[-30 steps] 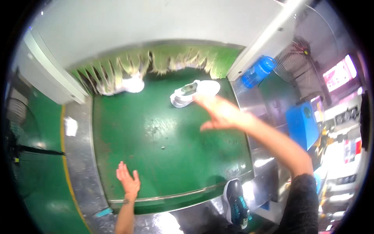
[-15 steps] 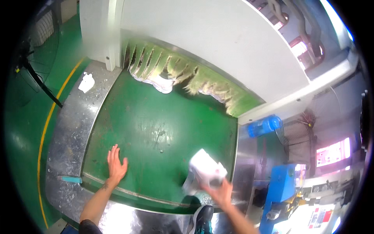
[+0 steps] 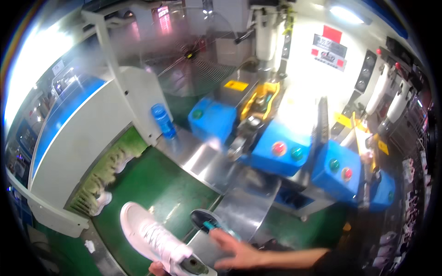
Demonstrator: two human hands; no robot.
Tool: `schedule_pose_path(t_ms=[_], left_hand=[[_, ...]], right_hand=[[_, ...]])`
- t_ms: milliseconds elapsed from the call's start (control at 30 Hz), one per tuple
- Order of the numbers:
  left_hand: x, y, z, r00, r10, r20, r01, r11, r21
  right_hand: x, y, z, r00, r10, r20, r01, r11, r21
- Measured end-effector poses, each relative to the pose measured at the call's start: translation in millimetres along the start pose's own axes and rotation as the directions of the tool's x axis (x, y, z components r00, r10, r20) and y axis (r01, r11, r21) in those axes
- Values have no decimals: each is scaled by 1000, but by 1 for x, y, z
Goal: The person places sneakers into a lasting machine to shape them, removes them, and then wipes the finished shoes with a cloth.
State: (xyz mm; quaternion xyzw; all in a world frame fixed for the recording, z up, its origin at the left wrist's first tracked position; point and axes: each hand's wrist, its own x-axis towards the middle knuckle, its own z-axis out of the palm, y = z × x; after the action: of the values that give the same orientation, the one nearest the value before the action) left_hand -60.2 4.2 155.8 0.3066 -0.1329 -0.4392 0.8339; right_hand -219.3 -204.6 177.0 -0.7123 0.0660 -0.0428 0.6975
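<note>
A white lace-up sneaker is tilted at the lower middle, toe up and left, over the green conveyor belt. Fingertips of my left hand curl against its side near the heel; the rest of that hand is out of sight. A dark opening shows at the sneaker's collar. To its right, my right hand reaches in with fingers apart, somewhat blurred. Its index finger lies close to a dark shoe with a pale rim and teal details; whether they touch I cannot tell.
Left, a pale machine housing has a ragged green fringe curtain with white shoes beneath. A blue bottle stands on the metal ledge. Blue control boxes with red and green buttons line the right, before a fan.
The view has swung right toward the control boxes. A white shoe was in my right hand; now my left holds a white sneaker and my right is free. My left hand was open over the belt.
</note>
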Motion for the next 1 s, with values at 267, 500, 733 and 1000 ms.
schedule_pose_path(t_ms=[267, 500, 733, 1000], left_hand=[[63, -128, 99, 984, -99, 150, 84, 991, 104], [153, -159, 174, 894, 307, -327, -137, 881, 452], [466, -119, 132, 935, 267, 235, -321, 348, 881], [623, -173, 143, 965, -88, 245, -258, -193, 947]], right_hand=[[-57, -25, -104, 982, -170, 85, 172, 985, -6], [-71, -9, -168, 903, 203, -379, -140, 972, 187], [-44, -40, -227, 764, 464, -449, -398, 886, 240], [4, -47, -235, 581, 559, -592, -514, 816, 266]])
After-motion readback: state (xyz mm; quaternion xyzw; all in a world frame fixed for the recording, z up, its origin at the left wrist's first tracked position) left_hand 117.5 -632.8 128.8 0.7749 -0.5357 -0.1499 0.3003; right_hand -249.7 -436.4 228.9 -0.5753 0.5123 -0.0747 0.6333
